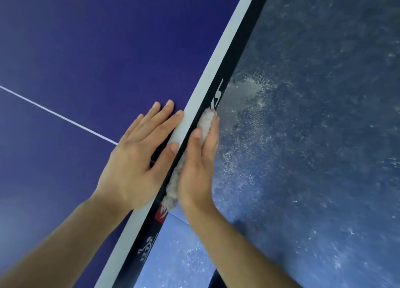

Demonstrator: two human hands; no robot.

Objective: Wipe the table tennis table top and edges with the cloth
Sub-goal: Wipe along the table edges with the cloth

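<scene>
Left hand (138,158) flat; right hand (197,168) apparently pressing cloth (206,121) to edge (234,56).

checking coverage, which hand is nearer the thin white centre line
Left. The left hand lies flat on the blue top, the centre line running up to it. The right hand presses the cloth against the black side edge, farther off.
</scene>
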